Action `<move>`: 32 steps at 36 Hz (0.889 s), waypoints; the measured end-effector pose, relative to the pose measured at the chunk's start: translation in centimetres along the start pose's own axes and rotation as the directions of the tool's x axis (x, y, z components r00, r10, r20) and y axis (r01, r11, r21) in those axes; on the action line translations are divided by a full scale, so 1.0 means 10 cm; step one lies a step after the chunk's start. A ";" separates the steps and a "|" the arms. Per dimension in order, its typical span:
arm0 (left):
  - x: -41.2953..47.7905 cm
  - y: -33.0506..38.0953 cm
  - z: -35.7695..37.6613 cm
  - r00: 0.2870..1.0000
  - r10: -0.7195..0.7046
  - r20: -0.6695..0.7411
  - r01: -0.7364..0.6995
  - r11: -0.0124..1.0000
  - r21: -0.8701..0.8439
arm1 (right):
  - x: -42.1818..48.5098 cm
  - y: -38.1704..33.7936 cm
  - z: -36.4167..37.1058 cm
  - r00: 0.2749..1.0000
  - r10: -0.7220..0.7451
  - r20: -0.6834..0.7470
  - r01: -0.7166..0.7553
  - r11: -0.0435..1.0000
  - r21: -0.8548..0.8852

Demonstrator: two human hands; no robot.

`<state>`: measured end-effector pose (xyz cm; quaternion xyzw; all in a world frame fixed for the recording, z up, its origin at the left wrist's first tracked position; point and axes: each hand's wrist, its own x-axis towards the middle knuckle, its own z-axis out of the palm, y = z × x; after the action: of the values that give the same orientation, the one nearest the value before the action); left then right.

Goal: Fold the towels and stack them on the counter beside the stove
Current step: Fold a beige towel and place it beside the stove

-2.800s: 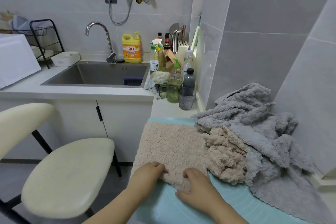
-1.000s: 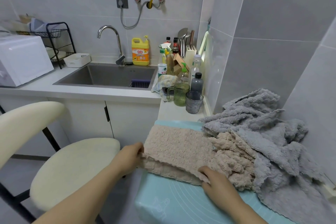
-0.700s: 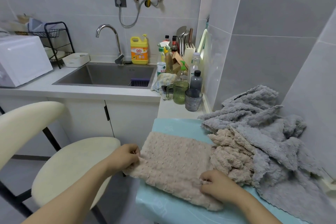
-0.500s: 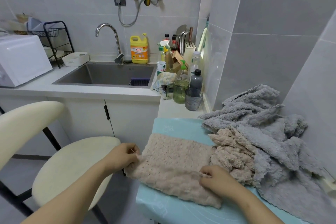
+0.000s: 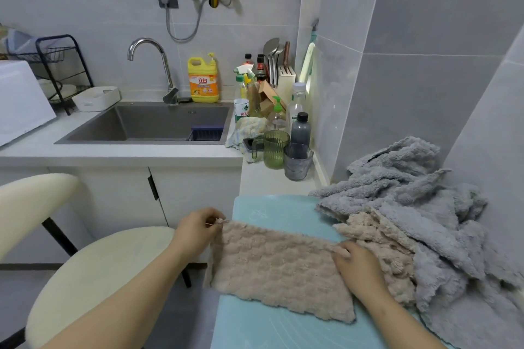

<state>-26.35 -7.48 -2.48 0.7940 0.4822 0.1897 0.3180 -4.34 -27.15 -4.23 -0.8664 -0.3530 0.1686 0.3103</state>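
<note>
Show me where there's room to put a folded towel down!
Bare spots: the mat strip between the beige towel and the cups, and the mat's near edge below that towel. The counter in front of the sink is bare too. It's crowded at the right, under the grey pile.
</note>
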 end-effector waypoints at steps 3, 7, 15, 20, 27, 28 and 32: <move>0.17 0.01 0.05 0.998 0.015 0.063 -0.015 1.000 -0.003 | 0.09 0.03 -0.03 0.998 0.058 0.000 -0.058 0.998 -0.008; 0.36 0.00 0.19 0.993 -0.001 0.120 0.003 1.000 -0.018 | 0.20 0.09 0.06 0.996 0.085 -0.025 -0.085 0.996 0.010; 0.37 -0.08 0.39 0.909 -0.273 0.315 0.268 0.962 0.059 | 0.27 0.05 0.13 0.989 0.127 0.069 -0.118 0.985 -0.130; 0.27 -0.13 0.43 0.783 -0.286 0.552 0.490 0.831 -0.264 | 0.27 0.03 0.18 0.987 0.118 0.113 -0.095 0.977 -0.191; 0.21 -0.23 0.38 0.860 -0.331 0.388 0.461 0.831 -0.312 | 0.28 -0.04 0.22 0.993 0.062 0.104 -0.025 0.946 -0.324; 0.19 -0.23 0.37 0.862 -0.328 0.386 0.464 0.816 -0.344 | 0.29 -0.07 0.24 0.996 0.035 0.086 -0.002 0.937 -0.351; 0.12 -0.28 0.33 0.895 -0.323 0.306 0.435 0.779 -0.451 | 0.31 -0.18 0.27 0.998 -0.060 0.016 0.062 0.962 -0.267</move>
<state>-25.55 -6.59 -6.81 0.5829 0.5286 0.1560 0.5971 -4.48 -22.78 -5.28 -0.8884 -0.4002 0.1133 0.1941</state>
